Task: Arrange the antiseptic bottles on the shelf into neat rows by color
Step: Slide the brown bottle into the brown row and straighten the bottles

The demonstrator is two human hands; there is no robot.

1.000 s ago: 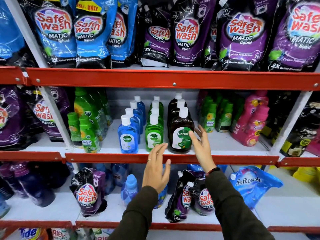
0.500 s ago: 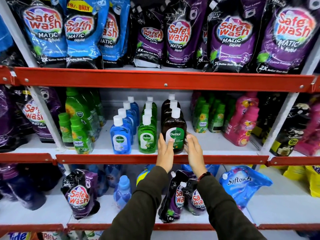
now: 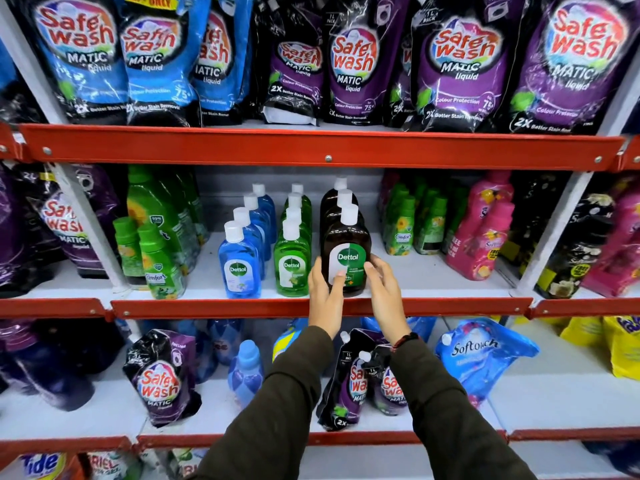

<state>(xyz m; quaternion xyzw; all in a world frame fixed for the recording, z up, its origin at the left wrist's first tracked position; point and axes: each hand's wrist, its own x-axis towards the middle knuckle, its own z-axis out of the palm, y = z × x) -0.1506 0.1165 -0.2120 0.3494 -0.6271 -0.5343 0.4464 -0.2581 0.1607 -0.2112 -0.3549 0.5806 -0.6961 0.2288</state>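
Observation:
Three rows of Dettol antiseptic bottles stand front to back on the middle shelf [image 3: 433,289]. The blue row [image 3: 239,261] is on the left, the green row [image 3: 292,261] in the middle and the brown row on the right. My left hand [image 3: 325,292] and my right hand [image 3: 384,289] hold the front brown bottle [image 3: 346,247] from both sides near its base. The thumbs rest on its label. The bottle stands upright at the shelf's front edge. All caps are white.
Green Comfort bottles [image 3: 156,258] stand left of the rows, more green ones [image 3: 403,230] and pink bottles [image 3: 481,237] on the right. Safe Wash pouches [image 3: 349,60] fill the top shelf. Pouches and blue bottles lie on the lower shelf [image 3: 536,403]. Red rails [image 3: 311,150] front each shelf.
Both hands rose from below the shelf edge, closed in on the front brown bottle, and now grip it from both sides. The camera has moved closer.

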